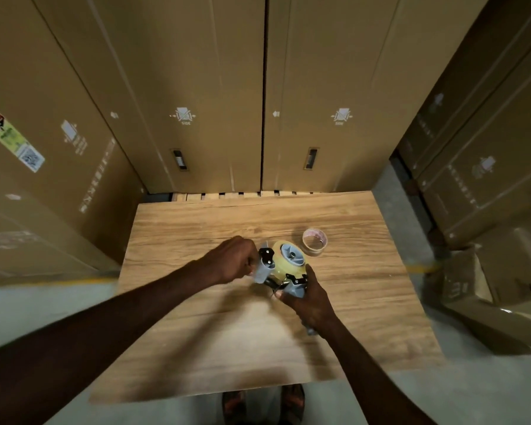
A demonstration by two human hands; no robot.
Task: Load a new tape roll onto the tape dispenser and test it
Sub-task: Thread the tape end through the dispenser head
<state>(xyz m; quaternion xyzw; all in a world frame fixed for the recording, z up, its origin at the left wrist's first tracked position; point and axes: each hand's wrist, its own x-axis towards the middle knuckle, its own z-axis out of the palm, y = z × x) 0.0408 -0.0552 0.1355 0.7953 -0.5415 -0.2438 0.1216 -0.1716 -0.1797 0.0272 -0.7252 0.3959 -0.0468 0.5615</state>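
A grey and black tape dispenser (292, 257) is held above the wooden table (258, 332), with a clear yellowish tape roll (278, 265) seated on its hub. My right hand (310, 302) grips the dispenser's handle from below. My left hand (233, 262) is closed at the dispenser's front grey roller end; what its fingertips pinch is hidden. An empty cardboard tape core (314, 241) lies on the table just beyond the dispenser.
Tall cardboard boxes (196, 102) wall in the table's far side and left. More stacked boxes (488, 179) stand on the right. A concrete floor (411, 394) surrounds the table, and my sandalled feet (262, 406) show below its near edge.
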